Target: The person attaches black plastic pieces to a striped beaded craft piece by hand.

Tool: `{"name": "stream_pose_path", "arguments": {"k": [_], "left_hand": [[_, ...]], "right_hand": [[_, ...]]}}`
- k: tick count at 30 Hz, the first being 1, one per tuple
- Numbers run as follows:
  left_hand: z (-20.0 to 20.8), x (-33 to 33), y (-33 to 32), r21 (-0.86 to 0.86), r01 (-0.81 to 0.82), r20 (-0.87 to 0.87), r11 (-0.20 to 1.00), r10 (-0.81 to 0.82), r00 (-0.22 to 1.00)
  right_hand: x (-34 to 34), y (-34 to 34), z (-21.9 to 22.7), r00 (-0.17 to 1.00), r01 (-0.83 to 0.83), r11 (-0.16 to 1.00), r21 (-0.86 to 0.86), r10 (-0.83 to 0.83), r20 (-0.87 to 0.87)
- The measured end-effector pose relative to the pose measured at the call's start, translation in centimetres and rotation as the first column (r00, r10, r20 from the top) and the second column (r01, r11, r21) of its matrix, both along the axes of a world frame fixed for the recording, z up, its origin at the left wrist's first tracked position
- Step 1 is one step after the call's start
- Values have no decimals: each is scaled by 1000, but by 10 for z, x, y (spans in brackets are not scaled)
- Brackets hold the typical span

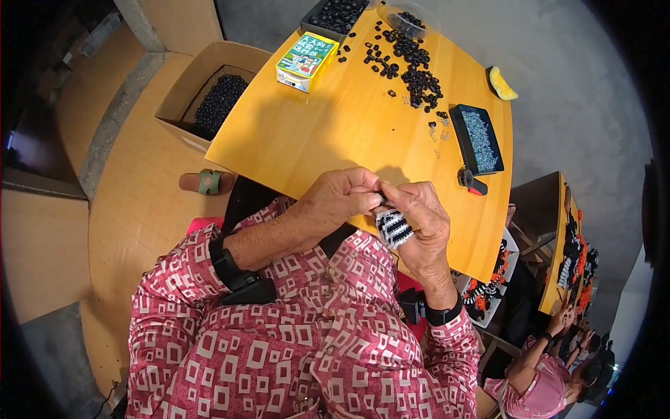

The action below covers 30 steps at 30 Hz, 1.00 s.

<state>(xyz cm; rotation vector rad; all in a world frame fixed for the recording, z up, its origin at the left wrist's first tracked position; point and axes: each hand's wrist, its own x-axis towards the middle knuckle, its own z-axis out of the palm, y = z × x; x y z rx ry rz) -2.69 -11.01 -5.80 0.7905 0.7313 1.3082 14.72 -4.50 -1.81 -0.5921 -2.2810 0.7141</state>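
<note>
My left hand (343, 192) and my right hand (424, 220) meet above the near edge of the yellow wooden table (279, 143). Thumbs and fingertips of both pinch a small black part (381, 198), mostly covered by the fingers. A black-and-white striped knit piece (394, 228) sits at the curled fingers of my right hand; whether it is worn or held, I cannot tell. Beyond my hands, many small black plastic pieces (422, 87) lie scattered on the table, with tiny metal springs (445, 134) near them.
A black tray of small clear or metal bits (480, 143) stands at the right, a red-and-black tool (474, 183) below it. At the back are a yellow-green carton (307, 59) and a black bin (336, 15). A cardboard box (183, 98) is left. A co-worker (534, 384) sits lower right.
</note>
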Motion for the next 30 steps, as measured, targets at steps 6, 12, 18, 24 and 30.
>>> {"name": "stream_pose_path", "arguments": {"k": [6, 12, 18, 24, 30], "left_hand": [[1, -5, 0, -11, 39, 31, 999, -38, 999], [2, -8, 1, -83, 64, 34, 994, -61, 998], [7, -7, 1, -29, -19, -69, 999, 17, 997], [14, -4, -1, -18, -131, -183, 991, 126, 975], [12, -2, 0, 26, -124, -236, 992, 127, 963]], "right_hand": [[-3, -1, -2, 998, 45, 999, 24, -44, -44], [0, 0, -4, 999, 39, 999, 28, -38, -13], [-4, 1, 17, 989, 58, 957, 284, -95, 117], [-4, 10, 27, 959, -80, 858, 508, -73, 274], [-2, 14, 30, 942, -165, 815, 555, -36, 333]]}}
